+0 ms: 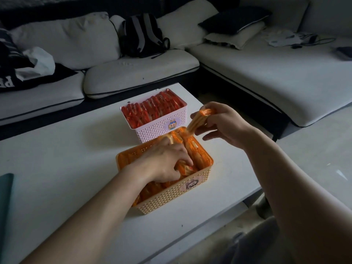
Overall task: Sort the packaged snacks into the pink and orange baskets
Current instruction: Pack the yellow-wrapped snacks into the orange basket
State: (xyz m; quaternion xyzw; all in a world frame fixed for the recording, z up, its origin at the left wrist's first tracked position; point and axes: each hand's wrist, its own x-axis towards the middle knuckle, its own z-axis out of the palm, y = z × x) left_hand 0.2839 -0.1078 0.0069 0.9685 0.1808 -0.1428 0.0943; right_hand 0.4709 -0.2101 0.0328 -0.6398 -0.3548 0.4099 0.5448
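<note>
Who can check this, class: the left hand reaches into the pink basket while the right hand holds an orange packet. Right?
Not quite. The head view shows the left hand in the orange basket, not the pink basket; the right hand does hold an orange packet.

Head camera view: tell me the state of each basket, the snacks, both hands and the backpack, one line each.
Pink basket: filled with upright red packets.
Orange basket: partly filled with orange packets.
Left hand: inside the orange basket, gripping orange packets.
Right hand: pinching a single packet over the orange basket's far corner.
Backpack: leaning upright on the sofa.
</note>
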